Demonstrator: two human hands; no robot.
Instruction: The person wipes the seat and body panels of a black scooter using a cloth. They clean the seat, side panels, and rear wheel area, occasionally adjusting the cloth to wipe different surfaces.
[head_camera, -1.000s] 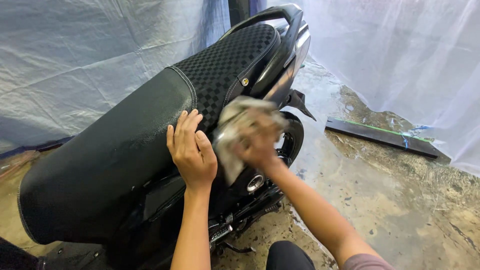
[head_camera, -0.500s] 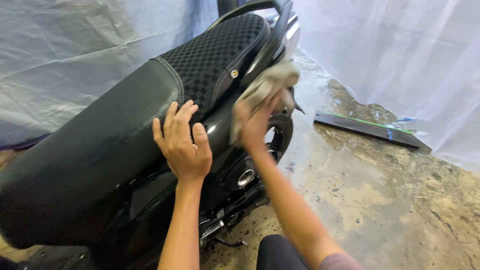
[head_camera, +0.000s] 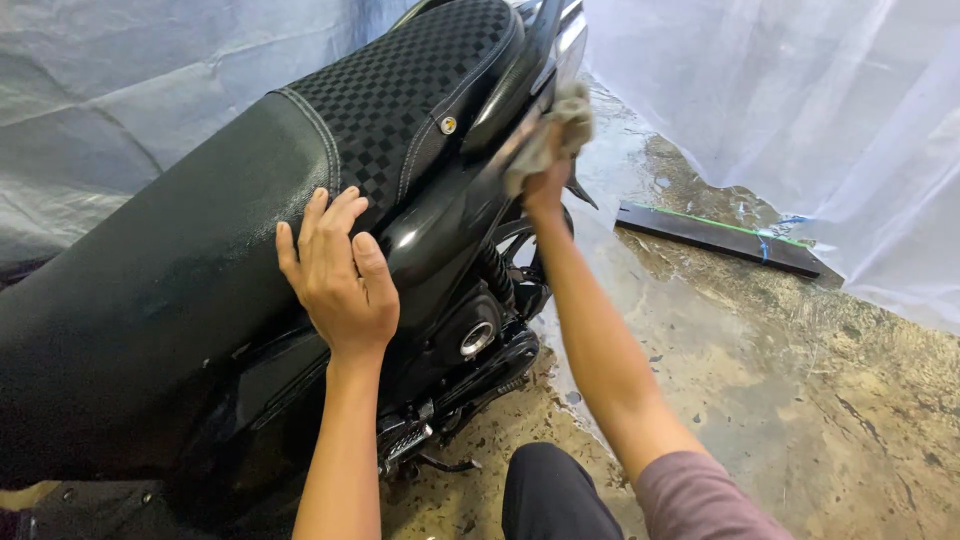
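My left hand lies flat, fingers spread, on the black seat, centre-left of frame. Right hand is clamped on a grey rag, pressed vs the bike's rear panel, top centre. Wet floor at right.

One head-worn view looks down and forward from close above the motorcycle's black seat, which fills the frame from 9 to 12 o'clock. The wet concrete floor spreads from 3 to 5 o'clock. Both forearms enter from 6 o'clock, well within reach of the lens.
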